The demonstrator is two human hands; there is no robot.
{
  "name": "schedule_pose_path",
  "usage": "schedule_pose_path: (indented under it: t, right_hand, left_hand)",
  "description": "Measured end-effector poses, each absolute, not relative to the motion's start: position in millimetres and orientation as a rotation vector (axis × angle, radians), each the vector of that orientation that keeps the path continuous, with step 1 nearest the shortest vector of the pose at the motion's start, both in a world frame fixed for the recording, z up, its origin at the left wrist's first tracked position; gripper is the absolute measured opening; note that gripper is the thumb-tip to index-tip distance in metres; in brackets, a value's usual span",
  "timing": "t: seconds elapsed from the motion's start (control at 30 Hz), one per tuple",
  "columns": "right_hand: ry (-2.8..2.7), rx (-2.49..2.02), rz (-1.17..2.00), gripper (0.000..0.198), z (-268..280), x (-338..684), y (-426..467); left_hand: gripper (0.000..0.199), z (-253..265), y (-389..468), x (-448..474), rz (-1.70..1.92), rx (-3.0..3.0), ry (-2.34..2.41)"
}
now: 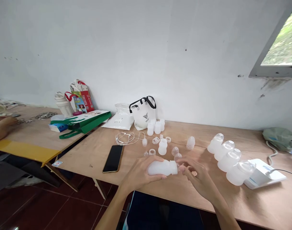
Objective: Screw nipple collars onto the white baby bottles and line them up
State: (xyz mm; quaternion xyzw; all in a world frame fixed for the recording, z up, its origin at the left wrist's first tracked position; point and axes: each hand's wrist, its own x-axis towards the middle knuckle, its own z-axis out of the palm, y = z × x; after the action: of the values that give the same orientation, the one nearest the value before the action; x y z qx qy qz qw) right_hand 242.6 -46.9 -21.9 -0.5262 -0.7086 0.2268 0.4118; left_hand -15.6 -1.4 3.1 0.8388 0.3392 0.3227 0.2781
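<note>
My left hand (141, 172) is wrapped round a frosted white baby bottle (159, 168), which lies tilted almost level above the front of the table. At the bottle's neck, the fingers of my right hand (196, 174) pinch a small translucent piece, seemingly the nipple (178, 166), mostly hidden by the fingertips. Just behind my hands are clear domed caps (175, 150), a collar ring (152, 152) and a loose nipple (146, 153). An uncapped bottle (162, 147) stands upright behind the held one, and another translucent bottle part (190, 143) is farther right.
Several capped bottles (229, 159) line the right, beside a white box (264, 174) with a cable. More bottles (157, 127) stand before a white bag (144, 115). A phone (113, 158) and earphones (128, 139) lie left. Another person's hand (4, 124) rests at the neighbouring table.
</note>
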Motion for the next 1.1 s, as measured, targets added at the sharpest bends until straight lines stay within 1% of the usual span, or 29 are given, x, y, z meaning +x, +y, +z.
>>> schedule_pose_path:
  t: [0.17, 0.37, 0.4, 0.5, 0.57, 0.67, 0.77, 0.83, 1.0, 1.1]
  right_hand:
    - [-1.817, -1.317, 0.524, 0.027, -21.4, 238.1, -51.0]
    - [-1.775, -1.38, 0.368, 0.044, -24.6, 231.0, -48.6]
    - [-1.777, -1.385, 0.374, 0.044, -25.1, 232.3, -47.6]
    - [-1.831, -1.371, 0.442, 0.033, -25.5, 239.0, -45.6]
    - [-1.882, -1.345, 0.495, 0.029, -25.5, 242.7, -45.6]
    - [-1.91, -1.34, 0.542, 0.031, -26.8, 245.4, -46.0]
    - [-1.896, -1.341, 0.58, 0.04, -30.4, 247.6, -43.1]
    - [-1.857, -1.372, 0.533, 0.043, -34.6, 250.3, -37.8]
    - [-1.807, -1.624, 0.235, 0.04, -54.1, 258.8, -17.6]
    - [-1.897, -1.682, 0.203, 0.041, -67.7, 263.7, -9.2]
  left_hand:
    - [0.044, 4.9, -1.5, -16.2, 0.861, 2.257, 0.93]
    - [0.042, 4.9, -2.1, -14.2, 0.805, 2.289, 0.922]
    - [0.043, 4.6, -1.6, -14.4, 0.812, 2.283, 0.925]
    - [0.045, 4.5, 0.2, -16.6, 0.827, 2.243, 0.955]
    - [0.045, 5.2, 1.3, -18.8, 0.806, 2.223, 0.956]
    - [0.044, 5.9, 2.5, -20.9, 0.783, 2.217, 0.94]
    - [0.045, 4.6, 3.2, -21.1, 0.821, 2.196, 0.937]
    - [0.046, 2.9, 3.3, -21.1, 0.888, 2.155, 0.979]
    - [0.041, -2.2, 4.1, -23.3, 1.022, 2.054, 1.025]
    - [0.039, -4.6, 7.9, -24.4, 1.123, 2.027, 0.915]
